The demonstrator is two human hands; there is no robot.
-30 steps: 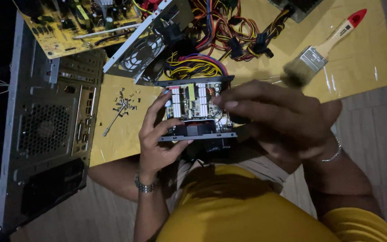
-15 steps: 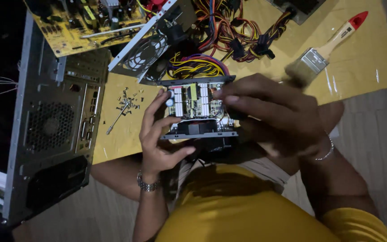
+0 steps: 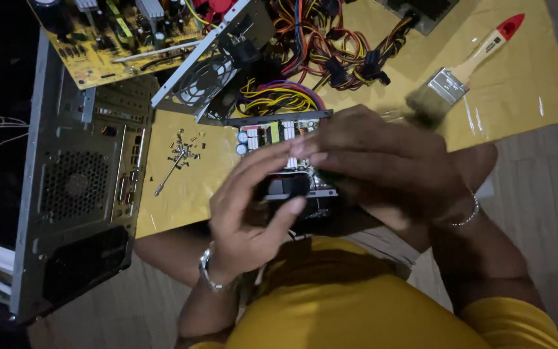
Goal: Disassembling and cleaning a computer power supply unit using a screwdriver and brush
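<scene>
Two bare hands meet over one opened power supply unit (image 3: 279,139), held above the near edge of a yellow sheet (image 3: 524,84) spread on the floor. Nearest the camera, the left hand (image 3: 253,207), with a metal watch (image 3: 206,270) at the wrist, curls from the near side around the unit's dark lower end, thumb on the front and fingers bent over its left edge; the grip is closed on the unit. The right hand (image 3: 382,165), wearing a thin bracelet (image 3: 467,213), lies across the unit from the right with fingers nearly flat over its top face, pressing on it; how far those fingers wrap behind cannot be told. Only the unit's far end shows, with blue capacitors and a green-yellow board. Left of the hands, a small heap of screws (image 3: 185,147) and a thin screwdriver (image 3: 169,173) lie near the sheet's left edge. Beside that edge a grey computer case (image 3: 79,187) lies on its side. Further off, a paintbrush (image 3: 463,68) with a red-tipped handle rests toward the sheet's far right corner. At the far edge sit a metal fan housing (image 3: 211,71), a tangle of coloured cables (image 3: 330,48) and a yellow circuit board (image 3: 117,35).
</scene>
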